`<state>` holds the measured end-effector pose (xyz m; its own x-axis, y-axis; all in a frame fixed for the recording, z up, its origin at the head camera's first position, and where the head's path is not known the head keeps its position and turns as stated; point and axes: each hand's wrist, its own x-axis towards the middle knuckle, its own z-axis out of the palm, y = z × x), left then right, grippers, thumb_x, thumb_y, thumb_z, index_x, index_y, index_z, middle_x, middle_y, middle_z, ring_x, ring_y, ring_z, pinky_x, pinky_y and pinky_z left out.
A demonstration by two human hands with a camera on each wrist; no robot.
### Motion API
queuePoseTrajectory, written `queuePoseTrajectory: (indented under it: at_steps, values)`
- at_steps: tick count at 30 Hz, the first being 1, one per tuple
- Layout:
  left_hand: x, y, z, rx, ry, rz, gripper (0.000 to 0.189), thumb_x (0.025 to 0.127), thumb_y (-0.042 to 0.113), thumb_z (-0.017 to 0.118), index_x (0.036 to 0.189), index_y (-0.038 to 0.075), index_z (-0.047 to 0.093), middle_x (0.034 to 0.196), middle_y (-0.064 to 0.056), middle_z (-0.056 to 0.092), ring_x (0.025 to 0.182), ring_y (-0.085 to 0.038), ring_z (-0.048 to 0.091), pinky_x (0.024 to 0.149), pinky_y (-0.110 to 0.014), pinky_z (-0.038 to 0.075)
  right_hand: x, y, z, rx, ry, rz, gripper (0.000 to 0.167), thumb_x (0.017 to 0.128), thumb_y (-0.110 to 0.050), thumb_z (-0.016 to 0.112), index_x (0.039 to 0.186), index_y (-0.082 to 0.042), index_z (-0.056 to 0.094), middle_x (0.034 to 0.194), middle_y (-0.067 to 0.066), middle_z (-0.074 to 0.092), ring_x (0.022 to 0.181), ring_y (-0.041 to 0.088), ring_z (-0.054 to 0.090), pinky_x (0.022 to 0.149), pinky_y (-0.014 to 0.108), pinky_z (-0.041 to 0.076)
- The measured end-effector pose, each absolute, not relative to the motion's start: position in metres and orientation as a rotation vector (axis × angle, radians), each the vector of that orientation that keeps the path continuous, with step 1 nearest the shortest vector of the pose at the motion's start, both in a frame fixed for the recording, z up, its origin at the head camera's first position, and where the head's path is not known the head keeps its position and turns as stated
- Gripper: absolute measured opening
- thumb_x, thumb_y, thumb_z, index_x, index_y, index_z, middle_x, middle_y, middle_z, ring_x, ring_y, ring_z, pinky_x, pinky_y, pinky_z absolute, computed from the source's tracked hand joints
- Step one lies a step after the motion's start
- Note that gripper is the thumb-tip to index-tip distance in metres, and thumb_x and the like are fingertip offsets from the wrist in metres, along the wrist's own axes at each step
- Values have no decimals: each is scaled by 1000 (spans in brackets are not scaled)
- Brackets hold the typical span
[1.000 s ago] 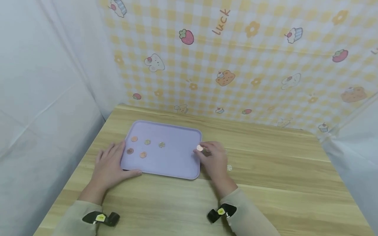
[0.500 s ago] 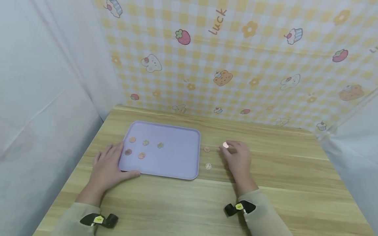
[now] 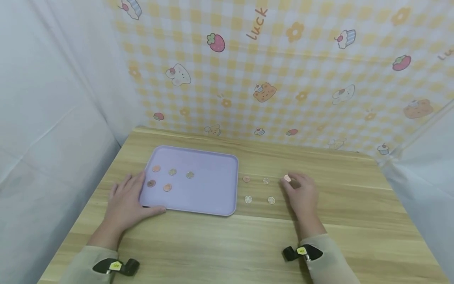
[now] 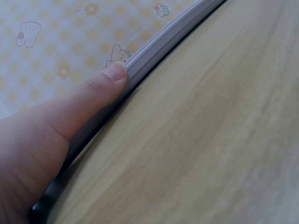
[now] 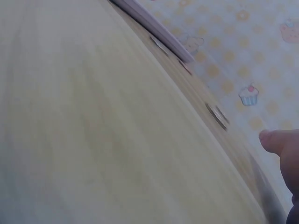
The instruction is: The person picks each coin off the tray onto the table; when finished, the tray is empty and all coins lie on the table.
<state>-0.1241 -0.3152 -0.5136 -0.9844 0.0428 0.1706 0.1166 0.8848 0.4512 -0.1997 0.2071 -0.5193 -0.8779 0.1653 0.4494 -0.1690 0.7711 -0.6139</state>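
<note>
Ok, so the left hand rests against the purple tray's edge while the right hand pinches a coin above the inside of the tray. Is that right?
Not quite: the head view shows the right hand pinching the coin over the table, to the right of the purple tray. The left hand does rest against the tray's edge.

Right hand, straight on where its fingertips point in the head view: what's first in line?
Probably the silvery coin in the far row on the table, left of the right hand and its pinched coin. Height is unclear; it might pass over.
</note>
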Motion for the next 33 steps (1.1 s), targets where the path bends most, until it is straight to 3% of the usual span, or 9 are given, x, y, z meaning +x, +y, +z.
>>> queuePoseTrajectory:
  at_steps: [6, 18, 33]
  values:
    - [-125, -315, -513, -129, -2904, -698, 143, 67, 81, 85, 166, -3, 27, 161, -35, 39, 150, -60, 25, 119, -79, 1, -193, 232, -522, -110, -2511, 915, 34, 89, -19, 90, 116, -1, 80, 120, 21, 74, 119, 42, 66, 107, 58, 49]
    - [-124, -316, -515, -133, -2900, -685, 143, 66, 80, 86, 167, -2, 26, 161, -35, 39, 150, -61, 25, 120, -79, 1, -198, 239, -529, 116, -2600, 968, 29, 88, -20, 91, 111, -4, 82, 114, 20, 76, 112, 41, 64, 104, 58, 44]
    - [-124, -315, -518, -140, -2899, -700, 143, 69, 78, 86, 168, -1, 21, 163, -35, 36, 152, -60, 21, 119, -80, -1, -205, 241, -522, 13, -2681, 969, 28, 93, -24, 86, 112, -5, 82, 115, 18, 76, 116, 38, 61, 108, 58, 40]
